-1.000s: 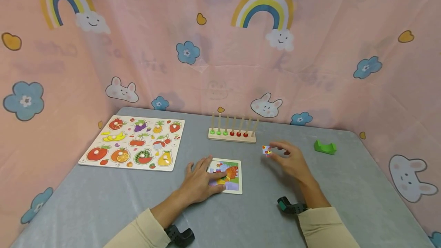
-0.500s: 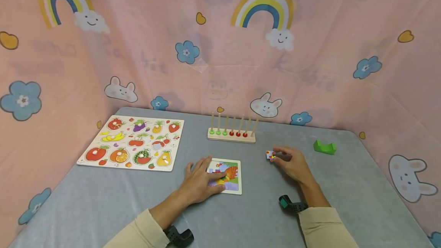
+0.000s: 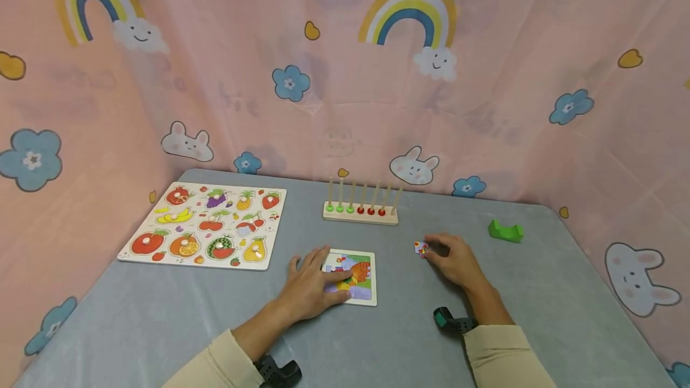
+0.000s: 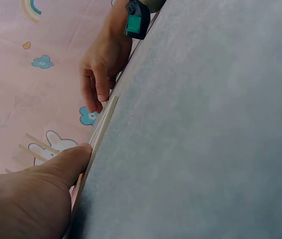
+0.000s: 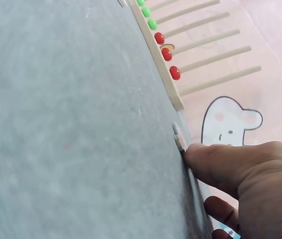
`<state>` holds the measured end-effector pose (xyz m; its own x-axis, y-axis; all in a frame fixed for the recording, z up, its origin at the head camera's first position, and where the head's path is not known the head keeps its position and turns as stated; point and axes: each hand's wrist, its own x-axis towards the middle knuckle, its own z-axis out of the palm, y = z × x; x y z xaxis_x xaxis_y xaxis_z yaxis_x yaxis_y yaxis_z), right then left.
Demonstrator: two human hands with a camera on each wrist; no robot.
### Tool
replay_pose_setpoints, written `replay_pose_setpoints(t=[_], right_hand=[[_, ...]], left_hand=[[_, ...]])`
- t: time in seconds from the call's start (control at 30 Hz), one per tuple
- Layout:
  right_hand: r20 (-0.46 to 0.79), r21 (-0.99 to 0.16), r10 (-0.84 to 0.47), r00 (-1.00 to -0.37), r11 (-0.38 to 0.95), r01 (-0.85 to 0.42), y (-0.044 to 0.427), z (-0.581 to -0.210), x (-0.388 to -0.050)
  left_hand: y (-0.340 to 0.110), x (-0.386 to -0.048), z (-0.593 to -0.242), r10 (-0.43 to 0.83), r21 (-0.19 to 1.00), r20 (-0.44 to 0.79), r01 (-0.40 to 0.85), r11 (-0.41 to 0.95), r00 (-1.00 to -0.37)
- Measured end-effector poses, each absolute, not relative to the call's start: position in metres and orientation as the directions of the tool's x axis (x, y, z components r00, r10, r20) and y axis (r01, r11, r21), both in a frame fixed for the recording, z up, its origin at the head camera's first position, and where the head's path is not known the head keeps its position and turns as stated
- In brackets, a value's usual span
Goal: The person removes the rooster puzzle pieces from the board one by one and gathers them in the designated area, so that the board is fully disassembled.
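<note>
Puzzle piece (image 3: 419, 248) pinched in right hand (image 3: 456, 260), jutting leftward, long axis unclear

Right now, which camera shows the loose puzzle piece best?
The head view: the loose puzzle piece shows its colorful face there. The right wrist view has it nearly edge-on; the left wrist view doesn't show it.
</note>
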<state>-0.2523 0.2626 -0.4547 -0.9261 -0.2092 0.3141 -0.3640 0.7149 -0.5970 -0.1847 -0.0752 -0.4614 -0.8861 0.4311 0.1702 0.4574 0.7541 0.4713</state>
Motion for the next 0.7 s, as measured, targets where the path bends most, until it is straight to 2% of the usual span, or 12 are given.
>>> replay_pose_setpoints(t=[0.33,0.7], right_hand=[[0.230,-0.604,-0.252,-0.940,0.720,-0.341,0.254,-0.430,-0.248],[0.355,-0.613,-0.298,-0.886,0.641,-0.462,0.212,-0.388,-0.236]], left_hand=[[-0.075,-0.184,-0.462,0.434,0.465,0.169,0.460,0.756,-0.885],[-0.075,-0.184,-0.461,0.430,0.466,0.176,0.460,0.756,-0.885]])
